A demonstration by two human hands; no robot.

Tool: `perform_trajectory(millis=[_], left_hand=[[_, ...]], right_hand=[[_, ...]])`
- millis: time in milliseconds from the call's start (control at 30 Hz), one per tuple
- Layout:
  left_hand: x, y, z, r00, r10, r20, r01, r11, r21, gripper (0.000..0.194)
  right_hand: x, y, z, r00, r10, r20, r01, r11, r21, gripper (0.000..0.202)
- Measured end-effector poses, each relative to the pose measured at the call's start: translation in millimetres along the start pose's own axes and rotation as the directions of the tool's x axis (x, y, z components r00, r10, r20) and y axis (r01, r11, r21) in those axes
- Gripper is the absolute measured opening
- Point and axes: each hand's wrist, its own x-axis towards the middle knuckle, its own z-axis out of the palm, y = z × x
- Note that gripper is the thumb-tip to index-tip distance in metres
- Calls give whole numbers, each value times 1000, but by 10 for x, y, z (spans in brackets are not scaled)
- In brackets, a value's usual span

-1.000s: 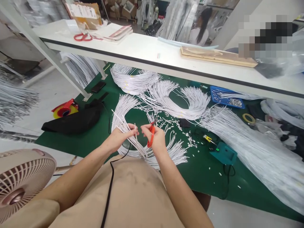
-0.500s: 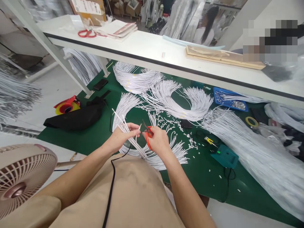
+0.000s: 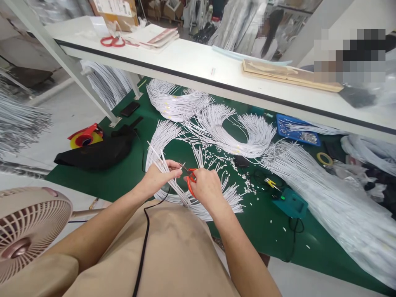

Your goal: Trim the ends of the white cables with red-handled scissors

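My left hand is closed around a few white wires, whose ends stick up past the fingers. Between thumb and forefinger it pinches one wire, and a short end pokes out toward the right. In my right hand is a pair of orange-handled scissors, its dark blades pointing left at that wire end. Whether the blades touch the wire is too small to tell. Under both hands lies a loose bundle of white wires. Small white and metallic bits are scattered just beyond.
More wire bundles cover the green tabletop. A blue tray, a teal device and a long wire heap are at right. A tape dispenser and black bag lie left, near a fan. A shelf spans behind.
My right hand has turned slightly, bringing the scissors' blades left and down to the pinched wire end. My left hand keeps nearly the same place and grip.
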Motion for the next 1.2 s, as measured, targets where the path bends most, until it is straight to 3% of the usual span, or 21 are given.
perform_trajectory(millis=[267, 367, 433, 533, 600, 667, 733, 867, 1033, 1200], left_hand=[[6, -48, -5, 1000, 17, 11, -16, 999, -29, 24], [-3, -51, -8, 999, 27, 35, -26, 999, -41, 25], [-12, -41, -5, 997, 25, 72, -20, 998, -64, 26], [-25, -5, 3, 988, 33, 152, -19, 995, -96, 24], [-33, 27, 4, 976, 54, 209, -35, 995, -93, 22], [-40, 58, -1, 964, 69, 259, -50, 996, -79, 22], [-43, 75, -11, 956, 74, 286, -57, 996, -64, 23], [-33, 43, -20, 966, 38, 254, -17, 996, -83, 21], [-24, -23, 19, 997, 2, 83, 14, 983, -185, 36], [-9, -14, 66, 998, 53, -19, -54, 995, -83, 37]], right_hand=[[-47, -52, 102, 996, 24, -85, -18, 997, 76, 25], [-34, 12, 83, 996, 66, -58, -49, 966, 255, 25], [-7, 65, 51, 994, 96, -46, -59, 858, 510, 21], [36, 101, -20, 997, 39, -62, 32, 527, 849, 19], [50, 91, -72, 995, -63, -80, 98, 352, 931, 21], [52, 70, -109, 987, -131, -91, 125, 275, 953, 20], [50, 53, -118, 987, -124, -99, 127, 251, 960, 18], [58, 31, -58, 998, 4, -63, 60, 253, 966, 17], [37, -48, 15, 988, 145, -47, 8, 260, 965, 15], [-11, -130, 48, 981, 185, -62, 25, 192, 981, 16]])
